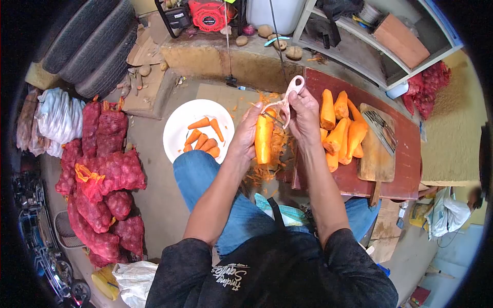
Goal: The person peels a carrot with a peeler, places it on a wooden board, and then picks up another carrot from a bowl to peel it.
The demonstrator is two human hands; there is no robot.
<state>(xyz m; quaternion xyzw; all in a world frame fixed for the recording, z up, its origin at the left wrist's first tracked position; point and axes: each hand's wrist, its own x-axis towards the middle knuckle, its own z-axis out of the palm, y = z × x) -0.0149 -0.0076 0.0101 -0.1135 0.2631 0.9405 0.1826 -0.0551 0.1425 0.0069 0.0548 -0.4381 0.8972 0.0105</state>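
Observation:
My left hand [246,134] is closed around a bright orange carrot [263,141], held upright between my knees. In my right hand [305,114] is a pale pink peeler [283,106], its blade end at the top of the carrot. Orange peelings [277,146] lie on the floor beneath both hands. To the left, a white basin [174,120] holds several unpeeled-looking carrots [200,138]. On the red board at the right, several smooth peeled carrots [339,134] are piled close to my right wrist.
A wooden cutting board [371,159] with a knife [382,131] lies on the red tabletop [405,174]. Red net sacks [102,179] are heaped at the left, below stacked tires [92,41]. A low ledge [205,56] and a shelf [359,51] stand ahead.

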